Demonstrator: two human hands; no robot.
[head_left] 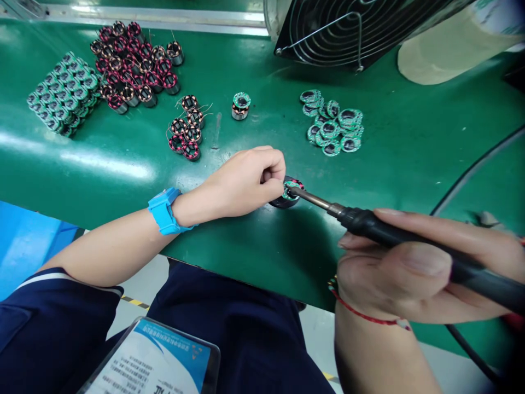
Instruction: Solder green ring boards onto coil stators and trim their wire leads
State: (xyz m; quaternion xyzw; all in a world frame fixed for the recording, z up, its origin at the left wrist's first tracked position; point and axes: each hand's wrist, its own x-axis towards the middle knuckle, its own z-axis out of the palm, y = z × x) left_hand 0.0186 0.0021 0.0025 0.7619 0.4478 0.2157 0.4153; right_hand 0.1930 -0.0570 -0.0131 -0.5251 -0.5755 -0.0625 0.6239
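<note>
My right hand [414, 268] is wrapped round the black handle of a soldering iron [361, 221]. The iron's tip meets a small round green circuit board [292, 190] that sits on a motor stator in a dark round holder [283, 202]. Against the left side of this board is my left hand [250, 183], its thumb and index finger pinched together and the other fingers curled. What the pinch holds, if anything, is hidden. Behind my left hand stands a single copper-wound stator [240, 112] topped by another green circuit board [241, 100].
Round circuit boards [330, 128] lie in a loose pile at the right. Farther left are a small group of stators [191, 131], a larger cluster of stators [131, 65] and a stacked block of boards [63, 96]. A black fan [328, 33] stands behind; a cable [476, 169] runs along the right.
</note>
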